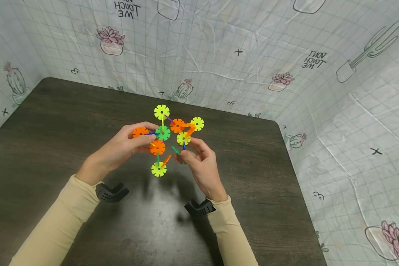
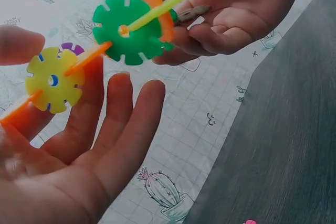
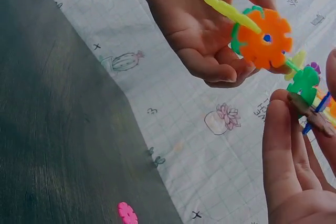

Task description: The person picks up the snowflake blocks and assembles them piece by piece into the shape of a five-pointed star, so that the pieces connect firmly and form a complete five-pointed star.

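Note:
Between both hands, a toy made of notched plastic discs joined by coloured sticks (image 1: 157,147) is held above the table. My left hand (image 1: 118,146) pinches it at the left, its thumb by a green disc (image 1: 163,133) and an orange disc (image 1: 140,133). At the lower right of the toy, my right hand (image 1: 203,162) grips a part below a yellow disc (image 1: 183,138); its fingers partly hide that part. In the left wrist view a yellow disc (image 2: 44,74) lies between left thumb and fingers. A green disc (image 3: 304,85) touches the right fingertips in the right wrist view.
Beneath the hands is a dark wood-grain table (image 1: 252,177). A pink disc (image 3: 127,213) lies near its edge in the right wrist view. A white gridded cloth (image 1: 212,44) with plant drawings hangs behind and at the sides.

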Demonstrator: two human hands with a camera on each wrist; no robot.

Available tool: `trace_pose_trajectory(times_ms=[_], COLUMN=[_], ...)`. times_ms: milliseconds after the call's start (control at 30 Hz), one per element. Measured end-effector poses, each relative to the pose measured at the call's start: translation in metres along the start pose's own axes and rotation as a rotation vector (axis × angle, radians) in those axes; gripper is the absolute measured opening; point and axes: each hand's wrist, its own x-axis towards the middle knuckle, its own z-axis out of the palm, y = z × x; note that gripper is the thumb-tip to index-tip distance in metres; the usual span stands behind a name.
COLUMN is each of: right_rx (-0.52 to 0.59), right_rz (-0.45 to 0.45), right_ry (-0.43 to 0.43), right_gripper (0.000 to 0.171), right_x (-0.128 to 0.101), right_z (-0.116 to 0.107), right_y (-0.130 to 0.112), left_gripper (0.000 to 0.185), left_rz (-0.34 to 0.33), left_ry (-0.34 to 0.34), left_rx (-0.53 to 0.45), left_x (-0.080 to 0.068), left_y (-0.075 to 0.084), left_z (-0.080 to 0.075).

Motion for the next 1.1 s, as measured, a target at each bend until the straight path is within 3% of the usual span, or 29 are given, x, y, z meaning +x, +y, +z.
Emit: trace_pose_trajectory(times_ms=[200, 400, 633, 800, 1100], right_rx=[0.013, -0.053, -0.127, -0.152, -0.177], right_rz=[0.005, 0.027, 0.05, 0.045, 0.042], right_ry=[-0.015, 0.014, 0.075, 0.093, 0.112], right_gripper=[0.033, 0.027, 0.028, 0.027, 0.035], right_x=[-0.0029, -0.003, -0.0052, -0.0064, -0.0094], right_z=[0.0004, 0.0016, 0.0009, 0.0011, 0.0023], right_y=[0.0012, 0.0025, 0.0052, 0.0058, 0.0042], left_gripper=[0.032, 0.033, 0.036, 0.035, 0.032], left_rz=[-0.012, -0.018, -0.086, -0.056, -0.077], left_ry=[-0.009, -0.028, 0.053, 0.084, 0.126], left_rx=[-0.052, -0.024, 0.145, 0.152, 0.144], left_x=[0.0008, 0.0024, 0.0035, 0.005, 0.0069], left_y=[-0.0002, -0.0007, -0.0014, -0.004, -0.0099], left_z=[0.0003, 0.0008, 0.0016, 0.0005, 0.0036])
